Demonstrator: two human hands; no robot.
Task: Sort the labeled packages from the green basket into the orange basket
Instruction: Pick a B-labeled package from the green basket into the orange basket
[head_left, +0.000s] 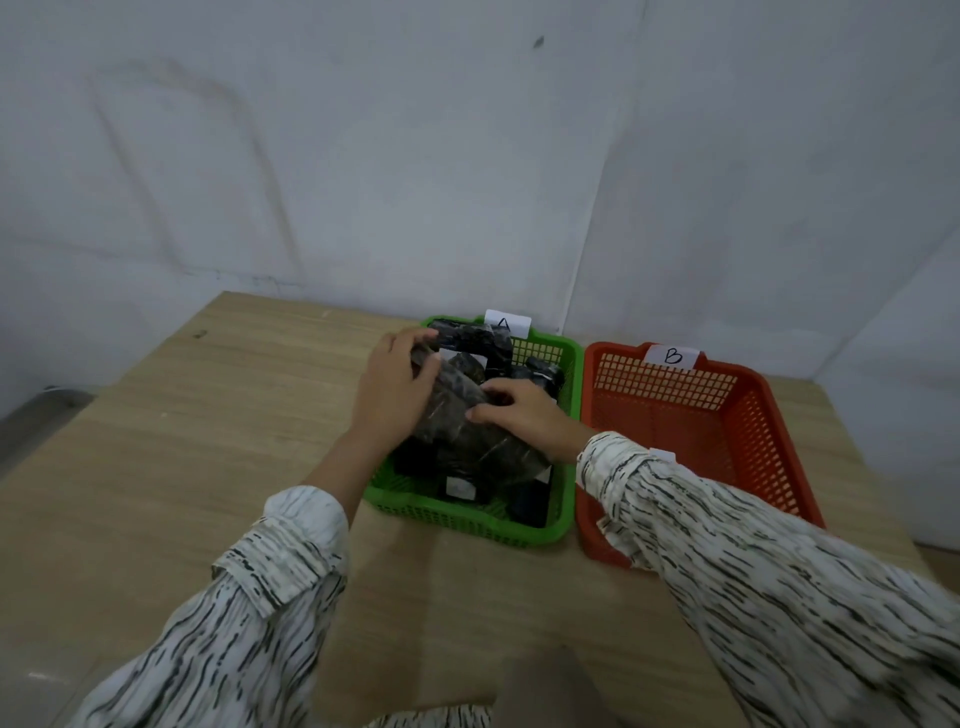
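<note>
A green basket (563, 512) tagged "A" holds several dark, glossy plastic-wrapped packages, some with white labels. On top lies a large dark package (462, 431), tilted. My left hand (392, 392) grips its far left end, and my right hand (524, 415) rests on its right side with fingers curled over the wrap. Right beside the green one stands the orange basket (753, 415), tagged "B", with nothing visible inside. A small labeled package (460, 488) lies near the green basket's front wall.
Both baskets sit on a light wooden table (208, 467) against a white wall. The table's left part and front stretch are bare wood. My striped sleeves cross the front of the table and cover the orange basket's near left corner.
</note>
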